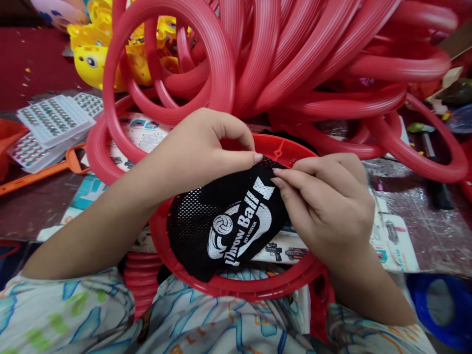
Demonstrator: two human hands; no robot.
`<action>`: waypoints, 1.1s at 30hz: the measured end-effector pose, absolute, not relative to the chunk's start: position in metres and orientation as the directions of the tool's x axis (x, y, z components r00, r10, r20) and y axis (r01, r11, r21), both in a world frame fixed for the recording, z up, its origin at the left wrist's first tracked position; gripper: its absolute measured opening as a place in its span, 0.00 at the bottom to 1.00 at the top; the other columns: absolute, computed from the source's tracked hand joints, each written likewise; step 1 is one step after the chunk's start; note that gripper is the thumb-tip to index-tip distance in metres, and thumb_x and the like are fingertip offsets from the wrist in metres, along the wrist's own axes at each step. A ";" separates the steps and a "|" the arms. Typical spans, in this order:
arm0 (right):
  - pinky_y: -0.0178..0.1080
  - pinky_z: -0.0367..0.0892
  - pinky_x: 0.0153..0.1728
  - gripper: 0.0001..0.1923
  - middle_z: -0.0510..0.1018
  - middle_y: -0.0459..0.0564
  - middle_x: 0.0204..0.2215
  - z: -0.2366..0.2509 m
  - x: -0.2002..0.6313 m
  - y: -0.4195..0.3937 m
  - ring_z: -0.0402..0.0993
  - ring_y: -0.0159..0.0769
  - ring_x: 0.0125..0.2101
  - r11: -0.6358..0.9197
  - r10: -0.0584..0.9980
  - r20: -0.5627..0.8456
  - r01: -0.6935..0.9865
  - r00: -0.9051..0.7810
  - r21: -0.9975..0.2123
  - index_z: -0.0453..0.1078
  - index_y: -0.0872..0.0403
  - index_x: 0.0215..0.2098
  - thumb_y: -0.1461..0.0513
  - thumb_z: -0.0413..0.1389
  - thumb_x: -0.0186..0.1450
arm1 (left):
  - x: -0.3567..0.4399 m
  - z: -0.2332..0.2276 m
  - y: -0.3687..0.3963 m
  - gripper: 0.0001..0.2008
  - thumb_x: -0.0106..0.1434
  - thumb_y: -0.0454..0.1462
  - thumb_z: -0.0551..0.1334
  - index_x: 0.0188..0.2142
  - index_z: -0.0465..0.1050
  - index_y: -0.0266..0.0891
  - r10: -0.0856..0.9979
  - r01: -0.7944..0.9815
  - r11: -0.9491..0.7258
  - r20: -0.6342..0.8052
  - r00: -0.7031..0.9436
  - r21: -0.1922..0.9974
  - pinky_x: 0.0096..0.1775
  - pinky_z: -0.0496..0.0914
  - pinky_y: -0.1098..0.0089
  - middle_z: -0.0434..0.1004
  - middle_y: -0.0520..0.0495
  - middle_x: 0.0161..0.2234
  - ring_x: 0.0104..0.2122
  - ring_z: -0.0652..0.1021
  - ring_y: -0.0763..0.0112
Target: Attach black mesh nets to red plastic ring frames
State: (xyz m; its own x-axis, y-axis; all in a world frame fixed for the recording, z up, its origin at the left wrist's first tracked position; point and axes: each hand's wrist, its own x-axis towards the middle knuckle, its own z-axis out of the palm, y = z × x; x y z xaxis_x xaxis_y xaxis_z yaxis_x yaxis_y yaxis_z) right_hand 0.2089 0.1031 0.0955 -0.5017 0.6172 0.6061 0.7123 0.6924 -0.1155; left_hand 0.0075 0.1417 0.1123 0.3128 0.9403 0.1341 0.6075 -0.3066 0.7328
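Note:
A black mesh net (236,221) with white "Throw Ball" lettering lies across a red plastic ring frame (236,290) in front of my body. Its left edge meets the frame's rim, while the lower right part of the opening is uncovered. My left hand (217,140) reaches over the far side, thumb and bent fingers pinched at the net's upper edge. Close beside it, my right hand (328,201) pinches the net's upper right edge between thumb and forefinger, near the rim. The other fingers of the right hand are curled in.
Many ribbed red rings (287,64) are heaped behind the frame. Yellow animal-shaped plastic parts (92,64), cases of small shiny pieces (55,120) and an orange handle (40,177) are at left. Printed cardboard (396,241) lies under the work. A blue round container (438,305) stands lower right.

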 end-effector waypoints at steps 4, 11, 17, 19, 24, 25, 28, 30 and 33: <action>0.46 0.67 0.37 0.06 0.77 0.50 0.32 0.094 0.210 0.103 0.69 0.39 0.33 0.682 0.645 0.584 0.717 -0.493 -0.148 0.73 0.51 0.39 0.65 0.55 0.66 | 0.009 0.111 0.140 0.08 0.57 0.40 0.62 0.25 0.75 0.39 0.944 0.626 -0.310 0.152 0.294 0.716 0.29 0.65 0.72 0.75 0.51 0.24 0.27 0.73 0.71; 0.43 0.67 0.37 0.06 0.77 0.51 0.30 0.091 0.209 0.106 0.67 0.38 0.32 0.693 0.619 0.611 0.708 -0.493 -0.132 0.74 0.54 0.39 0.66 0.55 0.66 | 0.010 0.108 0.141 0.08 0.57 0.40 0.62 0.26 0.76 0.39 0.939 0.621 -0.324 0.160 0.305 0.714 0.29 0.63 0.72 0.75 0.53 0.25 0.27 0.72 0.73; 0.42 0.66 0.36 0.07 0.75 0.50 0.29 0.091 0.211 0.106 0.64 0.38 0.31 0.697 0.613 0.558 0.715 -0.559 -0.051 0.74 0.55 0.36 0.66 0.53 0.67 | 0.012 0.105 0.140 0.08 0.56 0.41 0.62 0.26 0.75 0.39 0.944 0.642 -0.313 0.154 0.292 0.700 0.33 0.65 0.71 0.77 0.52 0.27 0.30 0.74 0.71; 0.42 0.65 0.35 0.07 0.75 0.50 0.28 0.092 0.211 0.106 0.63 0.38 0.31 0.698 0.605 0.550 0.716 -0.575 -0.019 0.74 0.55 0.35 0.65 0.53 0.67 | 0.012 0.105 0.139 0.09 0.57 0.41 0.62 0.26 0.75 0.39 0.945 0.663 -0.315 0.160 0.286 0.679 0.33 0.64 0.70 0.76 0.52 0.27 0.30 0.74 0.71; 0.42 0.64 0.35 0.09 0.74 0.52 0.27 0.094 0.210 0.106 0.64 0.38 0.30 0.707 0.576 0.532 0.705 -0.621 0.056 0.74 0.58 0.33 0.66 0.52 0.67 | 0.013 0.102 0.137 0.09 0.59 0.42 0.61 0.28 0.75 0.39 0.921 0.681 -0.387 0.231 0.313 0.621 0.35 0.66 0.69 0.78 0.51 0.30 0.32 0.75 0.70; 0.42 0.65 0.35 0.09 0.74 0.52 0.27 0.094 0.210 0.106 0.64 0.38 0.30 0.705 0.576 0.529 0.706 -0.623 0.064 0.74 0.59 0.34 0.66 0.52 0.67 | 0.013 0.101 0.136 0.08 0.59 0.41 0.61 0.30 0.75 0.40 0.912 0.677 -0.410 0.252 0.325 0.612 0.36 0.67 0.69 0.78 0.51 0.32 0.33 0.76 0.70; 0.43 0.65 0.35 0.08 0.74 0.53 0.28 0.092 0.211 0.107 0.63 0.39 0.31 0.703 0.575 0.527 0.707 -0.627 0.075 0.74 0.61 0.36 0.67 0.52 0.67 | 0.013 0.097 0.137 0.07 0.61 0.39 0.60 0.36 0.76 0.40 0.864 0.642 -0.503 0.349 0.362 0.579 0.42 0.70 0.69 0.79 0.50 0.38 0.39 0.78 0.68; 0.43 0.65 0.35 0.09 0.73 0.54 0.28 0.092 0.212 0.107 0.63 0.39 0.31 0.705 0.571 0.529 0.705 -0.628 0.076 0.74 0.62 0.36 0.67 0.52 0.67 | 0.012 0.094 0.137 0.07 0.63 0.37 0.59 0.38 0.76 0.40 0.814 0.611 -0.579 0.414 0.407 0.539 0.47 0.71 0.66 0.77 0.48 0.45 0.46 0.77 0.66; 0.43 0.66 0.36 0.09 0.74 0.54 0.29 0.092 0.213 0.106 0.63 0.39 0.32 0.699 0.583 0.526 0.712 -0.619 0.064 0.75 0.62 0.36 0.67 0.53 0.66 | 0.009 0.091 0.137 0.10 0.65 0.33 0.56 0.40 0.77 0.41 0.745 0.573 -0.667 0.447 0.495 0.477 0.50 0.71 0.64 0.70 0.43 0.53 0.52 0.74 0.64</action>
State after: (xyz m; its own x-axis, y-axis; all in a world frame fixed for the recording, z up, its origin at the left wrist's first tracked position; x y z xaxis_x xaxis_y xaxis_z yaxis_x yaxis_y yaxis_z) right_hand 0.2131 0.1065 0.0918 -0.6191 0.5832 0.5259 0.7125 0.6988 0.0638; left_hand 0.0093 0.1370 0.0910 0.4951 0.7449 0.4472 0.5728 -0.6669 0.4766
